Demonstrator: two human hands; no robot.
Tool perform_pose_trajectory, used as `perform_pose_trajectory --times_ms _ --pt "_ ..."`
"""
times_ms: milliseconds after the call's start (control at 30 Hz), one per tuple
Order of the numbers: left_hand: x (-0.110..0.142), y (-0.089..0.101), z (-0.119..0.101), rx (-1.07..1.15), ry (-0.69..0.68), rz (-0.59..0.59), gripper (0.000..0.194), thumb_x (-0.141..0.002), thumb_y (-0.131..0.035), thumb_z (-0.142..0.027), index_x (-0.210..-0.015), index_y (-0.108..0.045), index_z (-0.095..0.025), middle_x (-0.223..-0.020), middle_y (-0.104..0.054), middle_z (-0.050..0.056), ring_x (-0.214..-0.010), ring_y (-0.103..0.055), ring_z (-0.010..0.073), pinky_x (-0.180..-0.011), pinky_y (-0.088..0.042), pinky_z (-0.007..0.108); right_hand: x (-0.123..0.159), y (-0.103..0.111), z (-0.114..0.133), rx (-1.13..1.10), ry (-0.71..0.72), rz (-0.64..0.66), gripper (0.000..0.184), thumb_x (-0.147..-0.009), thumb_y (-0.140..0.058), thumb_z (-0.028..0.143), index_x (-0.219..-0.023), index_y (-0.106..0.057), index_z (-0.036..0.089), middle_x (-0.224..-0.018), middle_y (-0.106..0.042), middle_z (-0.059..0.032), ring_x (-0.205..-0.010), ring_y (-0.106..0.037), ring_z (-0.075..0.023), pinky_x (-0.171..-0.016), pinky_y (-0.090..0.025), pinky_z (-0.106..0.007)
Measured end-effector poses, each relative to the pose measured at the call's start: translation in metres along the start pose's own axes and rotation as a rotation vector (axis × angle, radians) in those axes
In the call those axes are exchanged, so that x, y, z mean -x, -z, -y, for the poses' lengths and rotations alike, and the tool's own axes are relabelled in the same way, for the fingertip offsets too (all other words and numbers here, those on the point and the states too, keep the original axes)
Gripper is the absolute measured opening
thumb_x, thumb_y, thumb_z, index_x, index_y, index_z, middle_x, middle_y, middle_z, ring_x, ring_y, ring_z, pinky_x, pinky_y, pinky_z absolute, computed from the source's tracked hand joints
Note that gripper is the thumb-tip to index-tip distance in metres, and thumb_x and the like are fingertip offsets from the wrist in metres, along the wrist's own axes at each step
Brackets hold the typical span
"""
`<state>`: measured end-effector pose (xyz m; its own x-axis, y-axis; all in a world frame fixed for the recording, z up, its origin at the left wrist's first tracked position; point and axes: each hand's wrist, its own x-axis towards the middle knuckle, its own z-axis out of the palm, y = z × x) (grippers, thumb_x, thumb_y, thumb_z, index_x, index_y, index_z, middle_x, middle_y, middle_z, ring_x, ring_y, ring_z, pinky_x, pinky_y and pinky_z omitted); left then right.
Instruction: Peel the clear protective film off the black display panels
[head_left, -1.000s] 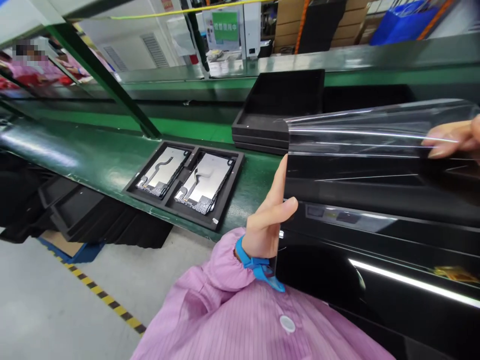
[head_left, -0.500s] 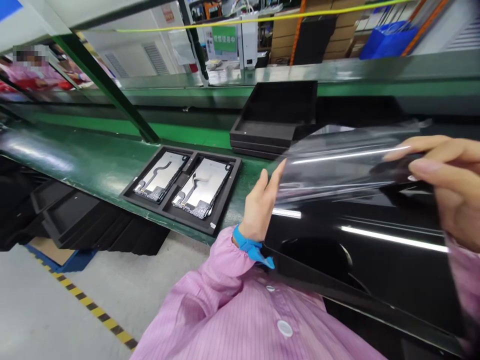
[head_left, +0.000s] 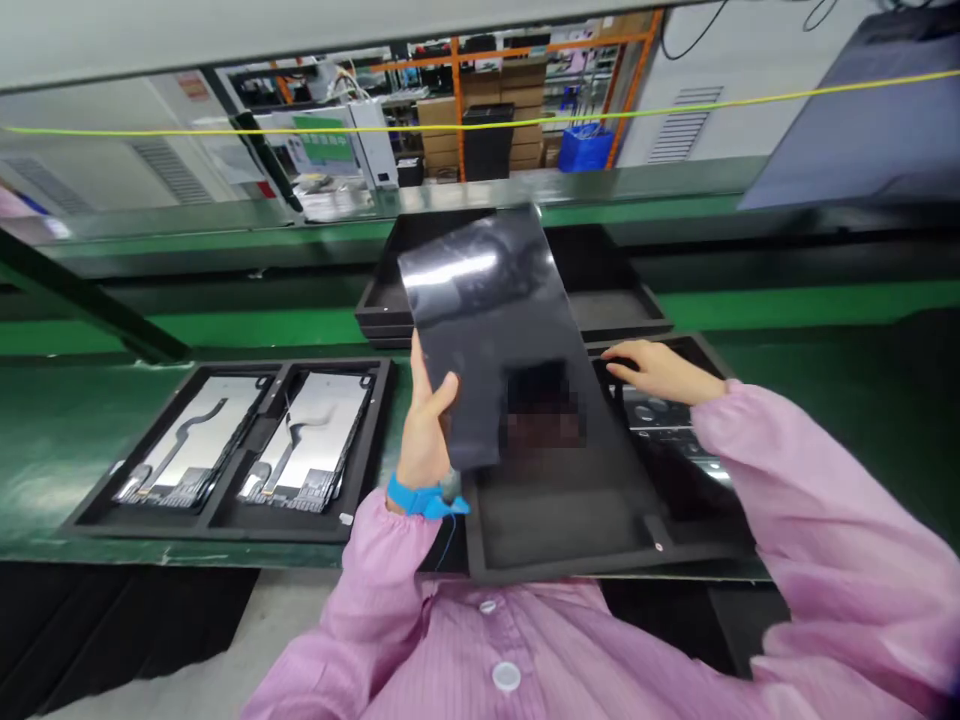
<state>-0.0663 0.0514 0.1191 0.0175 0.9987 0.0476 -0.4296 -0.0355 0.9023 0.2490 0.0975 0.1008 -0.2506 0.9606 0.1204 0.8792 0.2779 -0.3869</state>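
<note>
My left hand (head_left: 425,435), a blue wrist strap below it, grips a glossy black screen panel (head_left: 517,330) by its left edge, thumb across the front. The panel is tilted up over a black foam tray (head_left: 559,575) on the bench, hiding part of it. My right hand (head_left: 660,370) is over the tray's right compartment, fingers bent and a little apart, with nothing visible between them. Beneath it lies a shiny black panel (head_left: 694,500) with bright reflections; whether the fingertips touch it I cannot tell.
On the left, another foam tray (head_left: 300,525) carries silver-backed screens (head_left: 319,415) with ribbon cables. Stacked black trays (head_left: 386,318) stand behind the held panel, and a further tray (head_left: 619,312) is at their right. A yellow cord (head_left: 420,128) crosses above the green bench (head_left: 847,390).
My right hand has left the clear film it was holding at the panel and moved over the tray. The panel has been raised and turned upright in my left hand. The view has swung right.
</note>
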Motion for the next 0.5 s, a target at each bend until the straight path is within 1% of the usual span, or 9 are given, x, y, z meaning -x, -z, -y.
perform_pose_trajectory --times_ms 67,133,200,233,267,367,400,467,500 --pt "0.019 0.002 0.018 -0.095 0.062 0.042 0.068 -0.087 -0.055 -0.024 -0.146 -0.025 -0.041 -0.157 -0.022 -0.013 -0.145 -0.015 0.0135 -0.119 -0.012 0.03 0.001 -0.012 -0.008 0.041 0.062 0.035 0.027 -0.079 -0.043 0.028 -0.086 -0.066 0.015 -0.098 -0.066 -0.0132 -0.099 -0.058 -0.028 -0.091 -0.045 -0.045" --pt "0.038 0.004 0.038 -0.177 0.177 0.027 0.067 -0.087 -0.056 -0.026 -0.145 -0.026 -0.041 -0.158 -0.014 -0.015 -0.147 -0.005 0.0126 -0.119 -0.007 0.029 0.01 -0.018 -0.007 0.053 0.156 0.103 0.026 -0.082 -0.042 0.028 -0.078 -0.065 0.017 -0.089 -0.066 -0.0106 -0.091 -0.059 -0.0241 -0.086 -0.045 -0.04" --pt "0.052 0.005 0.054 -0.193 0.311 0.018 0.068 -0.087 -0.054 -0.028 -0.147 -0.022 -0.04 -0.158 -0.014 -0.013 -0.147 -0.006 0.0134 -0.119 -0.008 0.032 0.025 -0.021 -0.002 0.048 0.253 0.192 0.027 -0.083 -0.044 0.03 -0.067 -0.061 0.018 -0.076 -0.063 -0.0072 -0.077 -0.058 -0.0198 -0.079 -0.046 -0.036" --pt "0.056 0.005 0.06 -0.188 0.36 0.019 0.069 -0.088 -0.053 -0.028 -0.148 -0.02 -0.039 -0.158 -0.016 -0.011 -0.146 -0.01 0.0141 -0.119 -0.01 0.033 0.034 -0.022 0.0 0.042 0.296 0.227 0.028 -0.083 -0.045 0.03 -0.061 -0.058 0.018 -0.07 -0.06 -0.0061 -0.075 -0.057 -0.0192 -0.078 -0.045 -0.036" --pt "0.059 0.005 0.064 -0.184 0.392 0.021 0.069 -0.088 -0.051 -0.028 -0.148 -0.018 -0.038 -0.158 -0.017 -0.009 -0.146 -0.013 0.0146 -0.119 -0.012 0.034 0.043 -0.024 0.002 0.034 0.333 0.251 0.029 -0.083 -0.046 0.029 -0.058 -0.055 0.018 -0.067 -0.059 -0.0055 -0.076 -0.056 -0.0199 -0.08 -0.044 -0.037" --pt "0.058 0.005 0.07 -0.211 0.404 0.038 0.07 -0.088 -0.051 -0.028 -0.148 -0.016 -0.039 -0.159 -0.015 -0.009 -0.146 -0.012 0.0156 -0.119 -0.014 0.035 0.064 -0.034 0.002 -0.016 0.416 0.248 0.027 -0.083 -0.046 0.025 -0.057 -0.051 0.019 -0.066 -0.057 -0.0049 -0.089 -0.053 -0.0226 -0.088 -0.041 -0.041" --pt "0.056 0.005 0.071 -0.227 0.4 0.048 0.07 -0.088 -0.051 -0.029 -0.148 -0.016 -0.039 -0.159 -0.014 -0.009 -0.146 -0.011 0.0168 -0.119 -0.014 0.037 0.068 -0.038 0.0 -0.038 0.434 0.232 0.028 -0.084 -0.047 0.025 -0.056 -0.05 0.019 -0.065 -0.055 -0.0044 -0.089 -0.052 -0.0221 -0.088 -0.04 -0.042" --pt "0.055 0.005 0.069 -0.261 0.391 0.066 0.069 -0.088 -0.05 -0.03 -0.149 -0.017 -0.037 -0.159 -0.015 -0.006 -0.147 -0.011 0.0198 -0.119 -0.014 0.041 0.071 -0.044 -0.003 -0.09 0.456 0.188 0.035 -0.086 -0.048 0.028 -0.053 -0.044 0.019 -0.059 -0.05 -0.003 -0.079 -0.049 -0.0197 -0.083 -0.042 -0.04" --pt "0.056 0.006 0.067 -0.271 0.382 0.069 0.069 -0.089 -0.05 -0.03 -0.149 -0.017 -0.035 -0.159 -0.015 -0.004 -0.147 -0.011 0.0204 -0.119 -0.012 0.042 0.07 -0.044 -0.004 -0.123 0.46 0.157 0.039 -0.087 -0.048 0.031 -0.051 -0.041 0.019 -0.056 -0.047 -0.0025 -0.075 -0.048 -0.0189 -0.081 -0.042 -0.039"
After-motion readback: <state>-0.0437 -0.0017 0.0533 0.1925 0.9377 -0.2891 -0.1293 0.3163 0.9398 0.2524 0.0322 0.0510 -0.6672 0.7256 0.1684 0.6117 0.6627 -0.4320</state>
